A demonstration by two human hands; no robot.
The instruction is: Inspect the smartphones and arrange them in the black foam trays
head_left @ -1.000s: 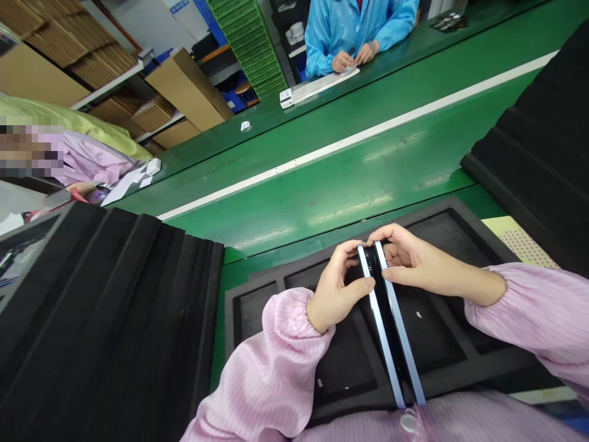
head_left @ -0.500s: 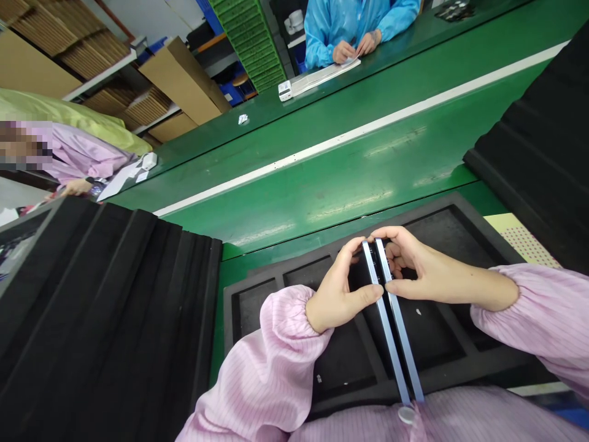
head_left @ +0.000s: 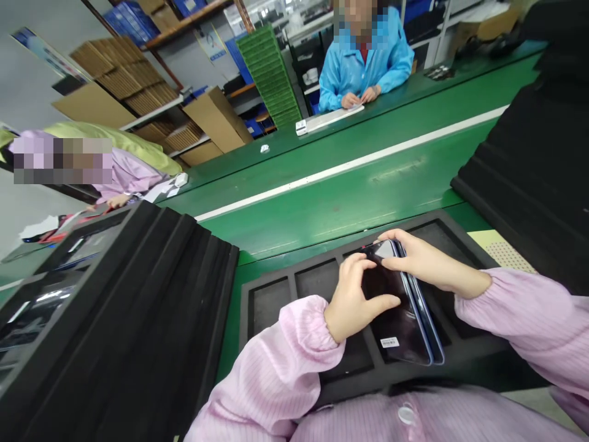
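Note:
Two thin dark phones (head_left: 400, 307) with blue edges lie stacked together, tilted so a glossy black face with a small white label shows. My left hand (head_left: 356, 298) pinches their left side with thumb and fingers. My right hand (head_left: 421, 261) grips the top and right edge. Both hands hold the pair just above a black foam tray (head_left: 276, 294) with rectangular pockets, at the near edge of the green conveyor belt (head_left: 350, 190).
A tall stack of black foam trays (head_left: 119, 325) stands at my left, another (head_left: 534, 166) at the right. Across the belt a person in blue (head_left: 365, 58) handles a white flat item. A person in pink (head_left: 124, 175) works at far left, with cardboard boxes behind.
The two phones have turned from edge-up to lying tilted with the black face showing. My head has lifted, bringing the person across the belt into fuller view.

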